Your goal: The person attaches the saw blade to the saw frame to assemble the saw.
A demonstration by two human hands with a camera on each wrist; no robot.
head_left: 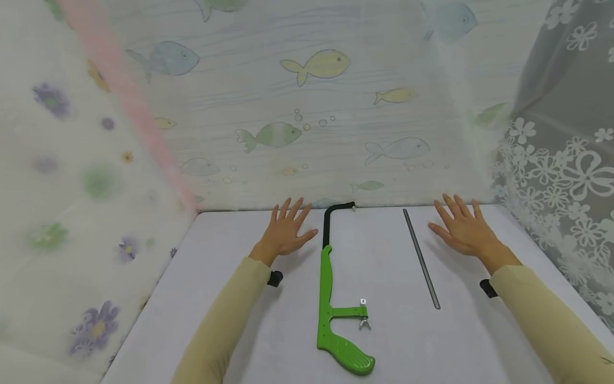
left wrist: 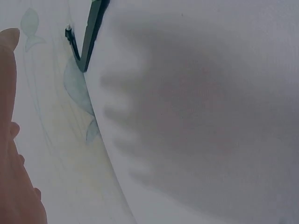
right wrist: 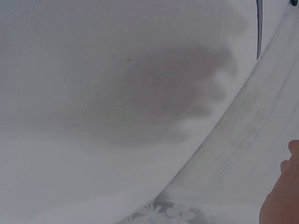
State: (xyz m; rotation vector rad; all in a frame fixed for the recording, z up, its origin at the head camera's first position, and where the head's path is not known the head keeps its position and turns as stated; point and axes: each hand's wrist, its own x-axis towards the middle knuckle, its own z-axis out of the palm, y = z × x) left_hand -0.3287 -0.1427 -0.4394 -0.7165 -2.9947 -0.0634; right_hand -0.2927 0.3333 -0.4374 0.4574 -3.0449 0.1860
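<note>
A hacksaw frame point(head_left: 326, 298) with a green handle and a black bent front arm lies lengthwise on the white table. A wing nut point(head_left: 365, 323) sits on its short crossbar. To its right lies a thin grey hacksaw blade point(head_left: 422, 260), apart from the frame. My left hand point(head_left: 285, 229), fingers spread, is held above the table left of the black arm. Right of the blade, my right hand point(head_left: 462, 229) hovers likewise with spread fingers. Both hands hold nothing. The left wrist view shows the frame's black end point(left wrist: 91, 37); the right wrist view shows the blade's tip point(right wrist: 259, 32).
Behind the white table point(head_left: 379, 352) hangs a curtain point(head_left: 316, 106) printed with fish. A flowered curtain point(head_left: 96, 213) borders the left side, and white floral lace point(head_left: 571, 186) hangs at the right. Shadows of both hands fall on the tabletop.
</note>
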